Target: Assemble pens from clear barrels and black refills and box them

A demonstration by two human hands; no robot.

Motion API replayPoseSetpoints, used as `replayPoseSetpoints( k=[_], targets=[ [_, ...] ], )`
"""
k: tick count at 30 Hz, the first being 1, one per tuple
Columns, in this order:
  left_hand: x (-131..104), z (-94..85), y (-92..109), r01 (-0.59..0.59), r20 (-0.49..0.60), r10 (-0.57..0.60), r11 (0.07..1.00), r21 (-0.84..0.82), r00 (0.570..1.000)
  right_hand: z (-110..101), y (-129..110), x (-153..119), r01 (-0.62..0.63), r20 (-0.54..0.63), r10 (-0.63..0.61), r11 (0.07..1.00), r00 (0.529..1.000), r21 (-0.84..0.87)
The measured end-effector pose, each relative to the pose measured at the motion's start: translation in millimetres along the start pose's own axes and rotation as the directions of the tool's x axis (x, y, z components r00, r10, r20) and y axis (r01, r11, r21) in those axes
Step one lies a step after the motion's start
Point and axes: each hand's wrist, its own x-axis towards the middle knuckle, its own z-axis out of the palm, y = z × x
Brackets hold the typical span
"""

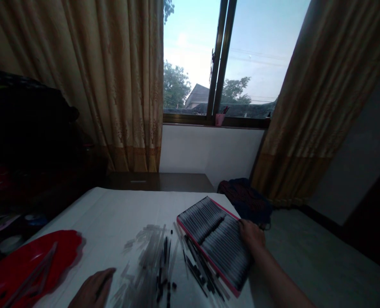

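The right hand (252, 236) grips a seemingly filled, pink-edged rectangular tray (231, 287), slim black sticks (166, 250) lie loose left of it, and the left hand (95, 288)'s grip is unclear.

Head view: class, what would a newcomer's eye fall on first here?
Probably the bright window at top centre, between the curtains. Next, the red dish at lower left stands out against the white table. Then comes the pink-rimmed tray of dark rows at the table's right, its edge held by the right hand, with loose sticks beside it.
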Motion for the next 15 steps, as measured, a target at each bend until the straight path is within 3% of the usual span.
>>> replayPoseSetpoints(
  k=[5, 10, 13, 15],
  targets=[
    [0, -2.1, 6, 0.033, 0.02, -0.033, 0.999, -0.007, 0.999, -10, -10, -8, 0.051, -0.062, -0.048, 0.998, 0.997, 0.042],
    [1, -0.7, 6, 0.04, 0.043, -0.04, 0.999, -0.004, 0.998, -23, -46, -38, 0.215, -0.147, -0.199, 0.971, 0.969, 0.105],
    [0, 0.7, 6, 0.025, 0.034, -0.025, 1.0, 0.0, 0.999, -28, -82, -72, 0.369, -0.192, -0.338, 0.917, 0.921, 0.154],
    [0, 0.0, 7, 0.008, 0.033, -0.009, 1.0, 0.002, 0.999, -28, -107, -97, 0.524, -0.263, -0.463, 0.808, 0.847, 0.267]
  ],
)
